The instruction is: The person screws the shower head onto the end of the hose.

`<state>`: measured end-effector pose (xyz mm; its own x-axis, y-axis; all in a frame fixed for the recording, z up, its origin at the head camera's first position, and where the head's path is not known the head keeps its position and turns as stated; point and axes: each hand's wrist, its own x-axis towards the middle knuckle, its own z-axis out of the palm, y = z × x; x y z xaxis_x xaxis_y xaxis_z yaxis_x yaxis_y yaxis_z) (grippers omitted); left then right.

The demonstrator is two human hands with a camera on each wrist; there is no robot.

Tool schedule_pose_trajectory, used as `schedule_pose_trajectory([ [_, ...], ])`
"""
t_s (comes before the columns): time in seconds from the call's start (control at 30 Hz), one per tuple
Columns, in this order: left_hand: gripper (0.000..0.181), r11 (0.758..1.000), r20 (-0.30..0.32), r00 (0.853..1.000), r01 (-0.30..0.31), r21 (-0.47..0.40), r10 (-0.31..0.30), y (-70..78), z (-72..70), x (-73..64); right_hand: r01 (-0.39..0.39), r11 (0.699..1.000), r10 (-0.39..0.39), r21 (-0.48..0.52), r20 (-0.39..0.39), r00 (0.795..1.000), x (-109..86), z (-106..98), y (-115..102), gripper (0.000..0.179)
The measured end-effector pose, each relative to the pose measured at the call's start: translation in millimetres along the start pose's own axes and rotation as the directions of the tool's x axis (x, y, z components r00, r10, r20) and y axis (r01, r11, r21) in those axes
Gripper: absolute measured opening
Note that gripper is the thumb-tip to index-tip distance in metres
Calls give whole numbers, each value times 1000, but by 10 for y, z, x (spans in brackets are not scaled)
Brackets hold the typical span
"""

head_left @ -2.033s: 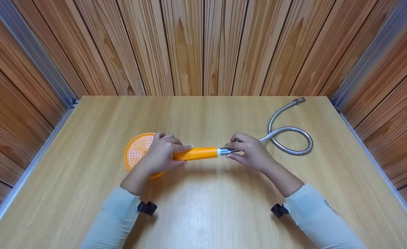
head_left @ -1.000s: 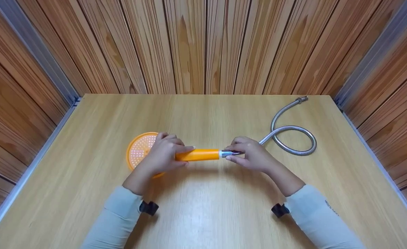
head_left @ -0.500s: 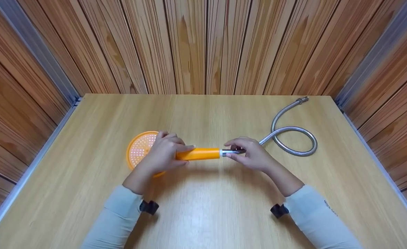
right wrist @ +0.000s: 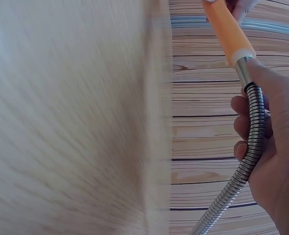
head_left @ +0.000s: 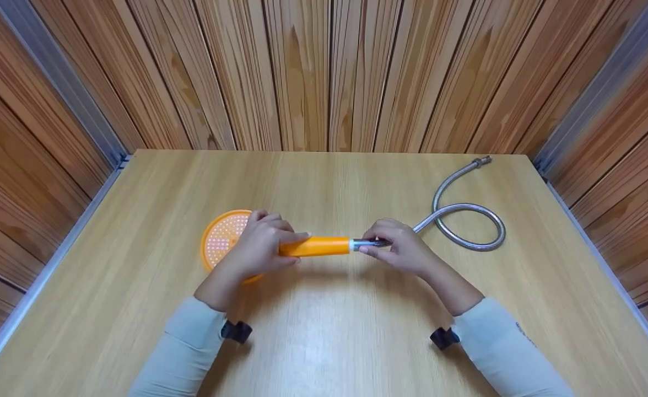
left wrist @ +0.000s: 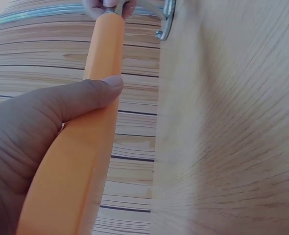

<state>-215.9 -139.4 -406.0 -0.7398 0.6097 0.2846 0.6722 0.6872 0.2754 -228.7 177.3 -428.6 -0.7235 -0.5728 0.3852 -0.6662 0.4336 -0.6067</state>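
An orange shower head [head_left: 324, 246] lies crosswise in front of me, its round perforated face [head_left: 220, 242] at the left. My left hand [head_left: 263, 245] grips its handle, thumb along the handle in the left wrist view. At the handle's right end, below a white ring, sits the metal end fitting [right wrist: 243, 71] of a flexible metal shower hose [right wrist: 240, 171]. My right hand [head_left: 398, 245] pinches this fitting between thumb and fingers. In the right wrist view the hose runs down past the curled fingers. The fitting meets the handle end in line with it.
The rest of the hose [head_left: 470, 207] makes a loop on the wooden table [head_left: 324, 331] at the right, its free end fitting [head_left: 482, 161] near the back edge. Wood-panelled walls [head_left: 302, 71] stand behind and at both sides, with metal posts at the corners.
My right fingers have shifted back and forth around the fitting, opening slightly and closing again. The left hand and shower head stay nearly in place.
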Motion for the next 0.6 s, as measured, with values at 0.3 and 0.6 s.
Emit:
schedule_pose_trajectory([
  [0.3,46,999,17,999,32,-21,-32,18,-1,-3,-8,1000,8,1,-47,999,2,22,23,38],
  [0.6,46,999,8,1000,29,-35,-29,16,-20,-10,-19,999,20,29,-43,999,-12,22,26,21],
])
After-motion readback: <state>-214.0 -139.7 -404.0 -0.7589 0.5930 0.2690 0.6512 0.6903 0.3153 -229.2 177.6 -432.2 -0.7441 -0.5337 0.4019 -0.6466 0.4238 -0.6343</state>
